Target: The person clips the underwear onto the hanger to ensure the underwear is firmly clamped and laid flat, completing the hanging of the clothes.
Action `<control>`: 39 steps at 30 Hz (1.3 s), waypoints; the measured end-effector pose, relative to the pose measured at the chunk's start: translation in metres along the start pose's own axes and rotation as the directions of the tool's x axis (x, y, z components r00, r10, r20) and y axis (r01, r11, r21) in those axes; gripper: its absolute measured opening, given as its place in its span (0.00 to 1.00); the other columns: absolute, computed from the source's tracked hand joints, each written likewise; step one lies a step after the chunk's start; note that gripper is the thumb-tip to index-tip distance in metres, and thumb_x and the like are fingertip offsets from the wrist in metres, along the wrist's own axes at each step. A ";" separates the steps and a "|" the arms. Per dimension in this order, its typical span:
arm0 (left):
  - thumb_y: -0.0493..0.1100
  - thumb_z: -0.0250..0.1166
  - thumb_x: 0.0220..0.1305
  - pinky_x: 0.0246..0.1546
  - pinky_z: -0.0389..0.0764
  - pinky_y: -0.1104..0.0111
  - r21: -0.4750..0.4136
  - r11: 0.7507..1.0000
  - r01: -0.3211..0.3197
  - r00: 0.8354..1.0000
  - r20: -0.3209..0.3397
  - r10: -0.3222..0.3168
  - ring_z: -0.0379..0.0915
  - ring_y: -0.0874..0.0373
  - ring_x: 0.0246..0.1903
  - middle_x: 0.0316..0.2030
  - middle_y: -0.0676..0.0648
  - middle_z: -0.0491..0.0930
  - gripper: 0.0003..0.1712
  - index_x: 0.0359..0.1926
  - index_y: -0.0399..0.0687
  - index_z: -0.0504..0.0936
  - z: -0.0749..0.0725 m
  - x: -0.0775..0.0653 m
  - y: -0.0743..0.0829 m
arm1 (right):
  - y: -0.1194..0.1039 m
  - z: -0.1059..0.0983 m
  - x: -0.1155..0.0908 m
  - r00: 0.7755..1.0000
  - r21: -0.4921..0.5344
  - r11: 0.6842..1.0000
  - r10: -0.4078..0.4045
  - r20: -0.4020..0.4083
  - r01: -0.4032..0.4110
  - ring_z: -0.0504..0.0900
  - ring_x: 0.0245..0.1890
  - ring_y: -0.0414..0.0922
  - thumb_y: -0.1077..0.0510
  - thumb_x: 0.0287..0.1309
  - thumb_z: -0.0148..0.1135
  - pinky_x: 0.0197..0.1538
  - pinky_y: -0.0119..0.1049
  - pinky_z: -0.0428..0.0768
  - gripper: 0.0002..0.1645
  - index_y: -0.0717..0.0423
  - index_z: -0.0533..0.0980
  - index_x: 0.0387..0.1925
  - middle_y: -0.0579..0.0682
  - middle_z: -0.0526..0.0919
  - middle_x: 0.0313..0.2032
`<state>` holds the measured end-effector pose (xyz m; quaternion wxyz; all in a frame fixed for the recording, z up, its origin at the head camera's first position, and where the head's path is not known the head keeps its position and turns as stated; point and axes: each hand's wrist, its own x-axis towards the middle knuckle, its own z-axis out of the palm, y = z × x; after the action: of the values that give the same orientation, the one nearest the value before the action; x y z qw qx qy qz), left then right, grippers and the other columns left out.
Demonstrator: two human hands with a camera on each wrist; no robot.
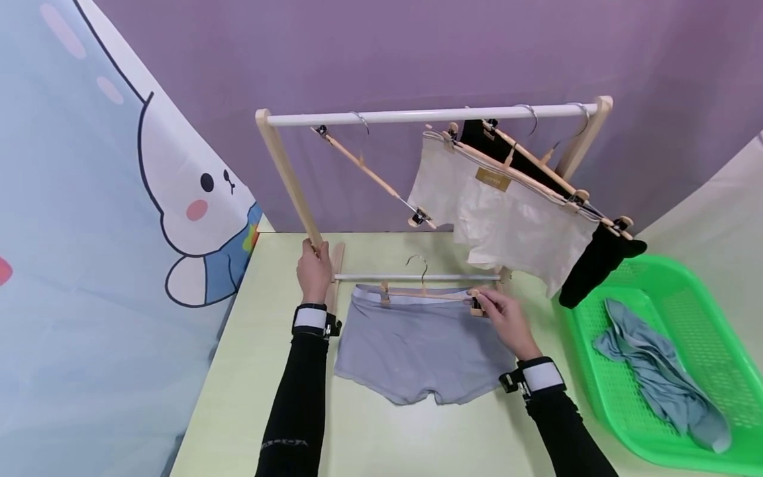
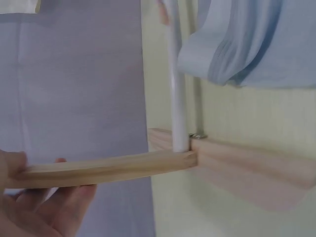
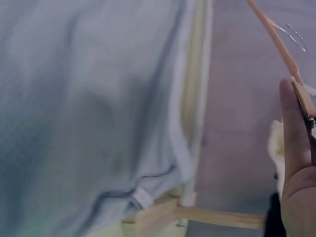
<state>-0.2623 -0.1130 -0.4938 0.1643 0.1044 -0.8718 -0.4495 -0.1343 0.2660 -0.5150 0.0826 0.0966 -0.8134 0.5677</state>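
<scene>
The grey-blue shorts (image 1: 429,351) lie spread on the table (image 1: 250,397) in front of a small clothes rack, with the waistband toward the rack's lower rail (image 1: 387,277). The person's right hand (image 1: 507,322) has a narrow grip, thumb and fingers pinching the right-hand clip (image 1: 477,306) of a wooden clip hanger (image 1: 435,296). In the head view this hanger overlaps the waistband, its metal hook pointing toward the rack; in the right wrist view the hanger shows apart from the cloth. Whether either clip has fabric in it cannot be told. The left hand (image 1: 314,271) grips the rack's left wooden upright (image 1: 289,175), fingers curled round the post.

From the rack's top rail (image 1: 405,116) hang a bare clip hanger (image 1: 368,170) at the left, then, on the right, white shorts (image 1: 507,225) with a black garment (image 1: 578,278) behind them. To the right, a green basket (image 1: 691,291) holds a crumpled grey-blue cloth (image 1: 656,364).

The step in hand appears to be fitting the hanger to the waistband. The next move probably calls for pressing each clip apart, seating the doubled waistband squarely inside and checking that both sides bite before any lift to the rail; a second hand on the cloth would help.
</scene>
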 end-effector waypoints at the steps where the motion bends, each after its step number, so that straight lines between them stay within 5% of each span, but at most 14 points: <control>1: 0.48 0.55 0.76 0.33 0.79 0.53 -0.052 0.999 0.014 1.000 -0.012 -0.014 0.82 0.41 0.36 0.43 0.34 0.83 0.23 0.63 0.37 0.68 0.003 -0.002 0.000 | 0.006 0.000 0.001 1.000 0.004 1.000 0.017 0.016 -0.017 0.84 0.39 0.33 0.64 0.71 0.54 0.39 0.21 0.78 0.15 0.68 0.80 0.52 0.65 0.86 0.43; 6: 0.43 0.58 0.72 0.46 0.80 0.57 -0.329 0.944 0.025 0.987 -0.144 -0.076 0.80 0.46 0.48 0.51 0.36 0.78 0.23 0.61 0.36 0.63 0.023 -0.021 -0.003 | 0.026 -0.003 0.001 0.992 0.071 0.992 0.103 0.067 -0.107 0.87 0.40 0.43 0.62 0.73 0.53 0.42 0.33 0.85 0.19 0.72 0.76 0.56 0.71 0.82 0.49; 12: 0.35 0.58 0.66 0.38 0.73 0.63 -0.293 0.956 0.028 0.933 -0.336 -0.131 0.73 0.50 0.38 0.39 0.42 0.74 0.11 0.46 0.37 0.67 0.054 -0.056 -0.004 | 0.039 -0.011 0.001 0.988 -0.007 0.990 0.141 0.057 -0.141 0.86 0.33 0.45 0.59 0.71 0.55 0.36 0.39 0.86 0.18 0.67 0.79 0.56 0.68 0.82 0.50; 15: 0.34 0.58 0.65 0.36 0.75 0.64 -0.242 0.970 -0.003 0.972 -0.229 -0.055 0.75 0.52 0.36 0.37 0.44 0.75 0.09 0.44 0.39 0.69 0.069 -0.072 0.006 | 0.043 -0.013 0.004 0.991 -0.123 0.986 0.119 0.055 -0.111 0.85 0.36 0.47 0.58 0.70 0.57 0.38 0.36 0.84 0.17 0.61 0.81 0.54 0.62 0.84 0.48; 17: 0.36 0.58 0.66 0.35 0.77 0.64 -0.188 0.980 -0.060 0.998 -0.041 0.053 0.77 0.54 0.37 0.38 0.46 0.77 0.09 0.46 0.43 0.70 0.081 -0.079 0.018 | 0.045 -0.013 0.007 0.994 -0.196 0.977 0.099 0.052 -0.088 0.84 0.41 0.49 0.57 0.70 0.58 0.42 0.35 0.82 0.16 0.58 0.83 0.53 0.58 0.85 0.47; 18: 0.36 0.58 0.66 0.37 0.79 0.64 -0.167 0.980 -0.104 0.990 0.080 0.119 0.77 0.55 0.38 0.39 0.46 0.78 0.11 0.48 0.43 0.70 0.088 -0.083 0.025 | 0.046 -0.013 0.010 0.995 -0.221 0.972 0.091 0.049 -0.078 0.84 0.44 0.50 0.57 0.70 0.59 0.44 0.36 0.81 0.15 0.57 0.83 0.52 0.57 0.85 0.48; 19: 0.38 0.60 0.67 0.39 0.80 0.64 -0.150 0.977 -0.150 0.961 0.209 0.179 0.78 0.55 0.40 0.41 0.46 0.79 0.13 0.50 0.44 0.71 0.096 -0.085 0.033 | 0.047 -0.013 0.012 0.996 -0.241 0.968 0.082 0.046 -0.068 0.84 0.45 0.50 0.57 0.69 0.59 0.46 0.37 0.81 0.15 0.56 0.84 0.51 0.56 0.85 0.48; 20: 0.39 0.61 0.68 0.41 0.80 0.64 -0.151 0.971 -0.186 0.912 0.342 0.228 0.78 0.55 0.42 0.43 0.46 0.80 0.16 0.54 0.43 0.70 0.103 -0.088 0.042 | 0.047 -0.012 0.015 0.996 -0.253 0.965 0.079 0.046 -0.065 0.83 0.47 0.51 0.56 0.69 0.59 0.47 0.39 0.80 0.14 0.56 0.84 0.51 0.56 0.86 0.48; 23: 0.46 0.64 0.69 0.51 0.80 0.63 -0.138 0.945 -0.296 0.713 0.627 0.314 0.77 0.55 0.50 0.52 0.44 0.79 0.27 0.64 0.43 0.67 0.129 -0.092 0.063 | 0.047 -0.010 0.022 0.995 -0.263 0.962 0.083 0.047 -0.068 0.83 0.46 0.52 0.56 0.70 0.59 0.47 0.44 0.80 0.14 0.57 0.83 0.50 0.56 0.86 0.46; 26: 0.52 0.65 0.68 0.58 0.76 0.62 -0.133 0.910 -0.392 0.553 0.756 0.349 0.75 0.53 0.57 0.60 0.42 0.76 0.34 0.69 0.41 0.67 0.152 -0.095 0.075 | 0.046 -0.007 0.028 0.993 -0.227 0.969 0.110 0.046 -0.097 0.84 0.46 0.53 0.56 0.69 0.59 0.48 0.48 0.80 0.16 0.62 0.78 0.51 0.58 0.85 0.46; 29: 0.55 0.63 0.69 0.56 0.76 0.67 -0.156 0.864 -0.478 0.443 0.807 0.391 0.76 0.56 0.55 0.57 0.47 0.78 0.30 0.65 0.44 0.74 0.175 -0.096 0.075 | 0.046 -0.004 0.029 0.991 -0.179 0.977 0.126 0.036 -0.117 0.84 0.48 0.56 0.59 0.68 0.61 0.49 0.46 0.81 0.18 0.67 0.72 0.53 0.61 0.86 0.46; 31: 0.53 0.62 0.70 0.51 0.77 0.71 -0.203 0.854 -0.478 0.399 0.816 0.418 0.78 0.60 0.50 0.52 0.50 0.82 0.22 0.59 0.47 0.80 0.187 -0.096 0.072 | 0.048 -0.004 0.029 0.993 -0.174 0.978 0.118 0.021 -0.112 0.85 0.48 0.57 0.61 0.66 0.62 0.49 0.42 0.82 0.19 0.68 0.71 0.54 0.62 0.86 0.46; 33: 0.51 0.63 0.70 0.45 0.77 0.74 -0.257 0.864 -0.433 0.374 0.820 0.432 0.79 0.65 0.43 0.46 0.52 0.84 0.17 0.53 0.49 0.83 0.193 -0.096 0.070 | 0.049 -0.005 0.029 0.994 -0.189 0.977 0.107 0.010 -0.103 0.85 0.48 0.56 0.62 0.65 0.63 0.47 0.39 0.82 0.19 0.68 0.72 0.54 0.61 0.87 0.46; 39: 0.47 0.64 0.69 0.38 0.78 0.75 -0.348 0.905 -0.245 0.406 0.811 0.421 0.79 0.68 0.35 0.40 0.50 0.86 0.17 0.56 0.47 0.83 0.198 -0.094 0.073 | 0.052 -0.012 0.029 0.995 -0.233 0.970 0.087 0.038 -0.076 0.83 0.52 0.57 0.65 0.69 0.57 0.53 0.50 0.80 0.17 0.65 0.75 0.57 0.63 0.83 0.52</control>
<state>-0.2533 0.1086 -0.5596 -0.2061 -0.3294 -0.7922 -0.4707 -0.1754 0.2926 -0.5510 0.0502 0.0664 -0.8789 0.4697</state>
